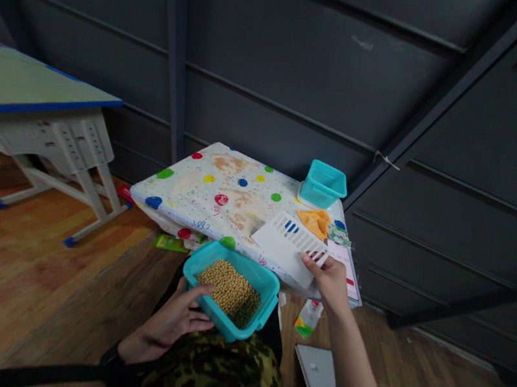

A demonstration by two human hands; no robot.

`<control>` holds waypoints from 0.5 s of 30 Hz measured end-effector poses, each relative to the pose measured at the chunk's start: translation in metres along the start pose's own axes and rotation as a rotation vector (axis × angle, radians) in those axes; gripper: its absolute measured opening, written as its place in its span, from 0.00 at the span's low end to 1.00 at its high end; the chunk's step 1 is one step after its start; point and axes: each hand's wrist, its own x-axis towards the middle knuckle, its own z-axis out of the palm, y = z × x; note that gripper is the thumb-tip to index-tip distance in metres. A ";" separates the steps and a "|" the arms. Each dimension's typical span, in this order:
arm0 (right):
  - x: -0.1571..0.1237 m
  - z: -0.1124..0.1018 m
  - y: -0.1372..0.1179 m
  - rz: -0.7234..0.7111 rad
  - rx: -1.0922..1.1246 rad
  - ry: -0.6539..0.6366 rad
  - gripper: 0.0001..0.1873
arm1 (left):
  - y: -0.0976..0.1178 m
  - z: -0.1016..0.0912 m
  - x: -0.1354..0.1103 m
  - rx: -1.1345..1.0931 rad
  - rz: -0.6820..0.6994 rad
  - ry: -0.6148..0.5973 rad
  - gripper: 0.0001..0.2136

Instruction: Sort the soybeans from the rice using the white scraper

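Note:
My left hand (172,324) grips the near left side of a teal plastic tub (259,277) filled with tan beans (228,290), held over my lap below the table's front edge. My right hand (330,280) is closed on the corner of a white slotted plastic scoop (282,243) that lies on a small table with a white, colour-dotted cloth (200,187). Patches of spilled tan grains show on the cloth.
A second teal tub (323,183) stands at the table's far right corner, with an orange cloth (315,221) and printed cards beside it. A grey desk (19,90) stands at left. Packets and a white box (317,370) lie on the wooden floor. Dark wall behind.

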 end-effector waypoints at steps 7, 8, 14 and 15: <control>0.000 0.009 -0.003 -0.031 0.048 -0.021 0.27 | 0.004 0.002 -0.002 0.011 -0.014 -0.001 0.40; 0.000 0.010 -0.004 -0.036 0.034 -0.030 0.27 | 0.005 0.002 -0.002 0.012 -0.014 -0.001 0.41; 0.002 0.009 -0.005 -0.034 -0.016 -0.016 0.25 | 0.006 0.004 -0.004 0.012 -0.016 0.005 0.44; 0.003 0.007 -0.004 -0.034 -0.003 0.002 0.25 | 0.006 0.004 -0.004 0.016 -0.012 0.006 0.43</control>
